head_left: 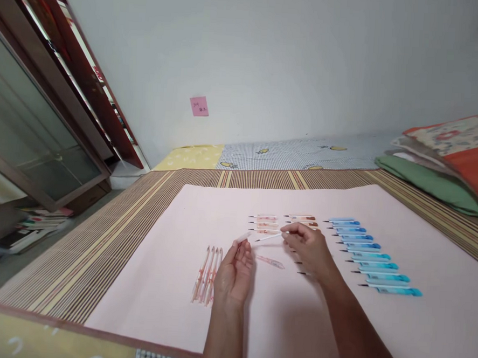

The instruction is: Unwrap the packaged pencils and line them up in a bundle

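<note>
My right hand [304, 245] pinches the rear end of a slim white pen [268, 236] with a dark tip pointing left. My left hand [235, 270] is palm up, its thumb and fingers closed on a pale pink, see-through pen cap [242, 237] just left of that tip. Cap and tip are apart. Below them a pink patterned pen piece [271, 262] lies on the pale pink sheet [157, 260]. Left of my left hand, several pink and orange patterned pens [206, 274] lie side by side. My right hand partly covers some brown-ended pens [301, 217].
Right of my hands runs a slanting column of blue pens [375, 265]. Short pink patterned pens [265, 224] lie beyond my hands. The sheet rests on a striped mat [109, 236]. Folded cloths [436, 185] are at the right, and a pink note [199, 106] is on the wall.
</note>
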A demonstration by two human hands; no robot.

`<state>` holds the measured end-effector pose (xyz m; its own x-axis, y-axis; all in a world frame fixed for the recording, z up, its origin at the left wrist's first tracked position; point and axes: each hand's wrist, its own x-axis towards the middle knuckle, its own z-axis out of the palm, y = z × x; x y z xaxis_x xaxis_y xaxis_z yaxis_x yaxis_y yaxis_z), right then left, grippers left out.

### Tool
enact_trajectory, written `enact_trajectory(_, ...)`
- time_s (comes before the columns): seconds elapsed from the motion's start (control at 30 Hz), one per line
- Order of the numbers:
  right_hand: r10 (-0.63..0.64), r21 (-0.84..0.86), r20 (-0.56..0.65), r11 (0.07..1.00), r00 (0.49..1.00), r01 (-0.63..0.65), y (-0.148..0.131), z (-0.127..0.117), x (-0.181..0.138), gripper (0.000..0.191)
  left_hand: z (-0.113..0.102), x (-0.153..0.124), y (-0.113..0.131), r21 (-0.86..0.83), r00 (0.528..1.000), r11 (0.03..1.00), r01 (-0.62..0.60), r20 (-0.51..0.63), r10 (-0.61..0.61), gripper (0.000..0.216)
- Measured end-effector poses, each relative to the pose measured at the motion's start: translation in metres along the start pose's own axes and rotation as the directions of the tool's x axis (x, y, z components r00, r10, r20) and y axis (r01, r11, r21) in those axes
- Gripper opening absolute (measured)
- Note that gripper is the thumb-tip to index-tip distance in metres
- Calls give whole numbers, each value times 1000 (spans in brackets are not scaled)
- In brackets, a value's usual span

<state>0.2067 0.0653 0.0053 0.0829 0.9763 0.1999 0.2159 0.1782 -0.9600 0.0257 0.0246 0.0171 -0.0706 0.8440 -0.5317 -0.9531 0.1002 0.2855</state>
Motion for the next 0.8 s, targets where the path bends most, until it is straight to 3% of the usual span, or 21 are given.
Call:
enact_trajectory(0.1,36,190,-101,982,994,-16,-17,-3,0,26,0,1,0,-15,1000,1000,13,9,-13,10)
enact_trajectory(0.27,-21,300,-220,950,975,88,-39,-3,-6,28,0,1,-2,-5,1000,1000,-14,-5,14,7)
enact_trajectory(0.47,-93,288,-212,945,973,153,-49,0,-11,24,1,-1,-3,2,1000,1000,-11,-10,11,8)
enact_trajectory(0.8,-105,276,-227,947,968,167,-50,1,-11,23,2,-2,-4,1,1000,1000,-17,6,17,8)
